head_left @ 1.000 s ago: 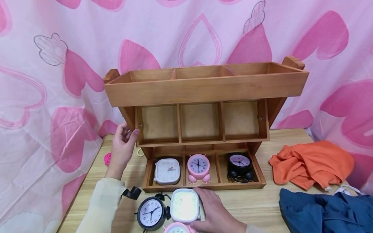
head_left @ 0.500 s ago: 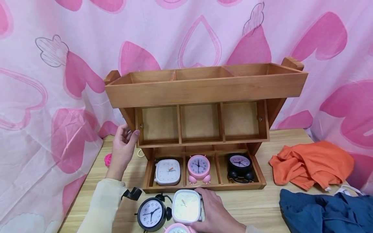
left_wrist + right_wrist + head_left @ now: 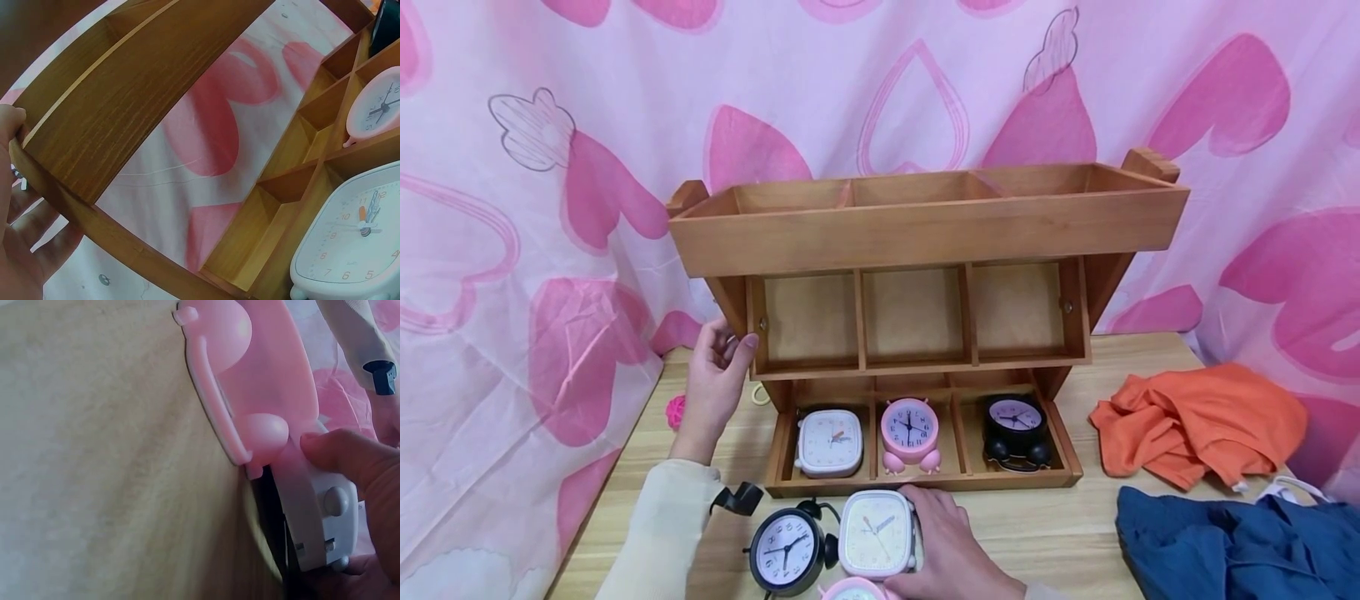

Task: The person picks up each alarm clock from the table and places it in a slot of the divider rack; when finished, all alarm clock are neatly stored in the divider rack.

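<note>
My left hand grips the left side of a tiered wooden organizer, thumb at the front edge and fingers behind the side panel. In the left wrist view, its middle tray slants past the fingers. My right hand holds a white square alarm clock by its right side, in front of the organizer. Below that clock a pink alarm clock is partly cut off; the right wrist view shows its bells near my thumb. A round black alarm clock lies to the left.
The organizer's bottom tray holds a white clock, a pink clock and a black clock, one per compartment. Orange cloth and dark blue cloth lie at right. A pink ball sits behind my left forearm.
The white square clock in my right hand shifts slightly and tilts, so glare leaves its face and the hands show. My left hand keeps its grip on the organizer.
</note>
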Tool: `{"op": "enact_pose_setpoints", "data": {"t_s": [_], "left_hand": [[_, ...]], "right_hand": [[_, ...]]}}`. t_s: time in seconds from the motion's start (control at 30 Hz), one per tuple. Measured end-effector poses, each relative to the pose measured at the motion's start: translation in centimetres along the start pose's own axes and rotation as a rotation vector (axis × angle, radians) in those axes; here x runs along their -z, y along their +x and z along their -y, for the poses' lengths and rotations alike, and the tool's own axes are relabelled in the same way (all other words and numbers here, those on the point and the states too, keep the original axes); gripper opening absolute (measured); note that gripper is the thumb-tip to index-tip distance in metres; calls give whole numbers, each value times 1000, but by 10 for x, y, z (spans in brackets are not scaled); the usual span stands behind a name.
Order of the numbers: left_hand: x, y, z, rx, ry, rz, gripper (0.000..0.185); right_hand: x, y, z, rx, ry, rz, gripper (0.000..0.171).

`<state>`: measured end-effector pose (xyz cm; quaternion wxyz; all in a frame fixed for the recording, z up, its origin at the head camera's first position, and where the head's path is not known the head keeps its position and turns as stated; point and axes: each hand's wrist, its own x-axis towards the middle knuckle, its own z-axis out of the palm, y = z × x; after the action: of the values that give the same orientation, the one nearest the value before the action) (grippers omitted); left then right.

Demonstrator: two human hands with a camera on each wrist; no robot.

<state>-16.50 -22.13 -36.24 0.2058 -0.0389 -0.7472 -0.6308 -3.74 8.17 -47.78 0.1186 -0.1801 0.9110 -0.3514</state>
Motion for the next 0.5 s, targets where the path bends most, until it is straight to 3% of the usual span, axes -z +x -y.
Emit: {"op": "enact_pose_setpoints", "data": {"t_s": [0.23,0.5], "left_hand": [[1,-1,0,-3,20,12,39],[1,-1,-2,20,33,12,40]], "right_hand": [[11,-4,-3,-87,83,60,93],[30,-22,-3,-34,51,-61,96]]}}
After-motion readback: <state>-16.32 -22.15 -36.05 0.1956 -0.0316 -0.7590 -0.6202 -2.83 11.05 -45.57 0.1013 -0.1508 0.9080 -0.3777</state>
